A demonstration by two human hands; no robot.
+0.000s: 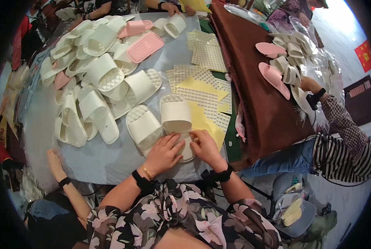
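Observation:
A white slipper (176, 112) lies on the table in front of me, its strap away from me and its other end under my hands. My left hand (164, 150) rests on the sole with its fingers stretched out and laid flat. At the slipper's right edge is my right hand (206, 146), fingers bent and closed against it; anything small under the fingertips is hidden. A second white slipper (144, 126) lies just left, partly behind my left hand. Beyond the right hand lie yellow sticker sheets (204, 97), printed in rows and overlapping.
A big pile of white slippers (100, 39), with a few pink slippers (145, 47), covers the table's left and far side. To the right, a brown covered table (243, 74) bears more slippers and clear plastic. Co-workers' hands (311, 85) are around both tables.

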